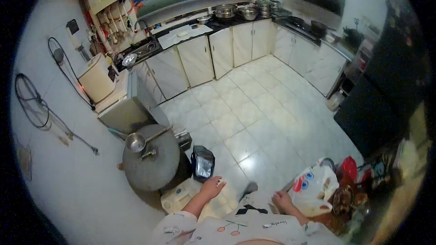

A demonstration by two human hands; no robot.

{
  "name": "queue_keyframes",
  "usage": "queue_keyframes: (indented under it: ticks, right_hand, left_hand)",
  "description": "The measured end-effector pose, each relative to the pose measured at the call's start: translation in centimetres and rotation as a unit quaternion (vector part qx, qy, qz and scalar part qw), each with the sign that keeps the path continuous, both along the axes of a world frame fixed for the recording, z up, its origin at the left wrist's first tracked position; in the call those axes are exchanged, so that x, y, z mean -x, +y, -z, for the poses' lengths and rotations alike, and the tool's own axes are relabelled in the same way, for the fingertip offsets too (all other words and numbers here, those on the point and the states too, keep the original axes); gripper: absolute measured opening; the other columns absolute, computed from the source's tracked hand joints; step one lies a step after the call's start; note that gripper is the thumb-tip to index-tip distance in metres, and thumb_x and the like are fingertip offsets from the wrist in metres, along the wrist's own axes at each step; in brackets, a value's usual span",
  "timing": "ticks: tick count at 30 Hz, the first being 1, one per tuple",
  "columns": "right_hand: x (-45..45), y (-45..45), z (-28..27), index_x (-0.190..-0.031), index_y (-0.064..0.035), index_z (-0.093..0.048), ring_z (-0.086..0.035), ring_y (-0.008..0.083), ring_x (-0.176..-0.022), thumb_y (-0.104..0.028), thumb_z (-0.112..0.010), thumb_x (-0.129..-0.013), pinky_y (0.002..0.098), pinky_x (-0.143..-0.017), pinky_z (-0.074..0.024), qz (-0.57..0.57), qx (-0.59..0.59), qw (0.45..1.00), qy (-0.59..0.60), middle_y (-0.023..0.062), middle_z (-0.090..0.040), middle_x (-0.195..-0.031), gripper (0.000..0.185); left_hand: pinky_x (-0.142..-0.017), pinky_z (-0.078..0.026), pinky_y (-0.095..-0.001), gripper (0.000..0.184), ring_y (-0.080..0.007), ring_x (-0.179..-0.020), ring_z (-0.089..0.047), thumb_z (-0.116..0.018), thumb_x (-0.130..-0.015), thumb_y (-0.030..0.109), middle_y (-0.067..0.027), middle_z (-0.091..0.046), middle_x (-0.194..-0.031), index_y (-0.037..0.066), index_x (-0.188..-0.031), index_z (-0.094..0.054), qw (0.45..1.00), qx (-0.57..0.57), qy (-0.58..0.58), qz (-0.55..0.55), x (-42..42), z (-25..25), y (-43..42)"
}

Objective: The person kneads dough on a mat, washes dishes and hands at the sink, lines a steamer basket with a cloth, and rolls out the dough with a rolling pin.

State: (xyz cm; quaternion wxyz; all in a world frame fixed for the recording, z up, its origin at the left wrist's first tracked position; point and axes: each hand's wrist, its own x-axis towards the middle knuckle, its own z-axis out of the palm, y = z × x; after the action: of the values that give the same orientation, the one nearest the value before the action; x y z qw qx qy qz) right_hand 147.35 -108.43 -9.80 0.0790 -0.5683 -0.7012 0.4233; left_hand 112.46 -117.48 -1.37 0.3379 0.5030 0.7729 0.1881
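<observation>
My left hand (212, 188) is held low in front of me with its fingers apart and nothing in it. Just beyond it stands a dark bin or bag with a shiny silver inside (203, 163). My right hand (282, 200) is beside my clothing, its fingers curled; whether it holds anything is too small to tell. To its right lies a white plastic bag (315, 189) with a red and blue print. A large round pot with a grey lid (152, 168) stands at the left, and a metal ladle (136, 142) rests on the lid.
Pale floor tiles (245, 122) stretch ahead to white cabinets (195, 61). Pots (225, 11) and a white board (184, 34) sit on the dark counter. A dark refrigerator (374, 109) rises at the right, with a red item (349, 168) and clutter near its base.
</observation>
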Motion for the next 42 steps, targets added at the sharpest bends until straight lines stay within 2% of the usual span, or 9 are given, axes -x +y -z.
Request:
queue_keyframes:
  ticks: [6,7,9,12,19,27,30,35,42]
  right_hand:
    - [4.4,17.8,9.0,-0.096,-0.0009,-0.061,-0.055,0.0354,-0.093,-0.037,-0.047,-0.081,0.0402,-0.084,-0.0423,-0.077,-0.012,0.976,-0.205,0.0205,-0.059,-0.096,0.041]
    - [8.7,21.7,2.0,-0.091,0.003,-0.06,-0.056,0.0329,-0.091,-0.04,-0.044,-0.085,0.0379,-0.081,-0.044,-0.12,0.022,0.972,-0.201,0.0204,-0.06,-0.094,0.047]
    - [13.0,29.7,5.4,-0.09,0.002,-0.06,-0.057,0.0331,-0.089,-0.038,-0.045,-0.084,0.0373,-0.081,-0.0441,-0.135,-0.059,0.985,-0.089,0.0197,-0.061,-0.091,0.043]
    - [25.8,40.3,-2.8,-0.091,0.0009,-0.061,-0.058,0.033,-0.086,-0.034,-0.047,-0.083,0.0358,-0.078,-0.0455,-0.18,-0.054,0.981,-0.05,0.0196,-0.061,-0.089,0.038]
    - [49.3,58.2,-2.7,-0.097,-0.0005,-0.06,-0.06,0.0306,-0.081,-0.03,-0.054,-0.081,0.0348,-0.073,-0.0469,-0.271,-0.122,0.952,0.069,0.0183,-0.062,-0.087,0.034]
    - [56.0,69.4,-0.6,-0.097,-0.0011,-0.06,-0.062,0.0282,-0.078,-0.026,-0.058,-0.078,0.0336,-0.07,-0.0486,-0.319,-0.026,0.947,-0.003,0.0177,-0.063,-0.085,0.031]
    - [58.2,75.4,-0.6,-0.092,-0.0001,-0.062,-0.062,0.0259,-0.074,-0.025,-0.059,-0.078,0.0331,-0.066,-0.0489,-0.152,-0.009,0.988,-0.013,0.018,-0.063,-0.081,0.029]
    - [64.5,89.0,7.0,-0.084,0.0052,-0.06,-0.06,0.0162,-0.067,-0.034,-0.056,-0.083,0.0295,-0.061,-0.0484,-0.017,0.048,0.994,0.101,0.0104,-0.062,-0.072,0.039]
    - [90.8,108.8,1.8,-0.09,0.0019,-0.058,-0.06,0.015,-0.075,-0.033,-0.056,-0.083,0.0278,-0.066,-0.0463,-0.117,0.152,0.962,0.194,0.0084,-0.063,-0.079,0.035]
  left_hand:
    - [-0.088,-0.04,-0.0386,0.054,-0.0343,-0.105,-0.048,-0.049,-0.082,0.043,-0.0202,-0.051,-0.113,0.0,-0.115,-0.048,0.999,0.051,0.007,-0.003,8.9,5.2,13.6]
    - [-0.088,-0.039,-0.0388,0.055,-0.0346,-0.105,-0.048,-0.048,-0.082,0.043,-0.0208,-0.051,-0.114,0.0,-0.115,-0.047,0.998,0.067,0.004,-0.011,10.2,5.5,14.3]
    - [-0.088,-0.039,-0.0395,0.055,-0.0351,-0.105,-0.048,-0.047,-0.083,0.044,-0.0227,-0.05,-0.114,-0.001,-0.115,-0.047,0.995,0.099,-0.021,-0.027,13.4,5.4,16.8]
    - [-0.087,-0.04,-0.0402,0.053,-0.0358,-0.103,-0.049,-0.047,-0.083,0.043,-0.0228,-0.051,-0.112,-0.002,-0.112,-0.049,0.984,0.155,-0.01,-0.088,18.2,2.5,20.2]
    - [-0.083,-0.04,-0.0436,0.058,-0.0377,-0.098,-0.051,-0.045,-0.081,0.048,-0.0236,-0.052,-0.108,-0.004,-0.107,-0.051,0.964,0.126,-0.114,-0.205,32.4,10.0,28.7]
    - [-0.087,-0.041,-0.04,0.046,-0.0306,-0.102,-0.051,-0.055,-0.081,0.036,-0.0182,-0.053,-0.112,0.002,-0.111,-0.051,0.981,-0.077,0.15,-0.096,54.1,6.5,55.2]
    - [-0.081,-0.045,-0.0366,0.039,-0.0267,-0.094,-0.057,-0.059,-0.079,0.029,-0.0167,-0.058,-0.102,0.002,-0.107,-0.053,0.982,-0.108,0.032,-0.149,59.8,0.9,66.6]
    - [-0.069,-0.048,-0.0312,0.029,-0.0228,-0.076,-0.062,-0.061,-0.079,0.024,-0.0137,-0.063,-0.083,0.0,-0.095,-0.058,0.973,-0.18,-0.013,-0.14,69.0,5.3,80.0]
    - [-0.068,-0.047,-0.0305,0.029,-0.0181,-0.075,-0.06,-0.056,-0.083,0.03,-0.0073,-0.061,-0.083,0.003,-0.092,-0.059,0.845,-0.177,-0.359,-0.355,79.2,7.5,91.6]
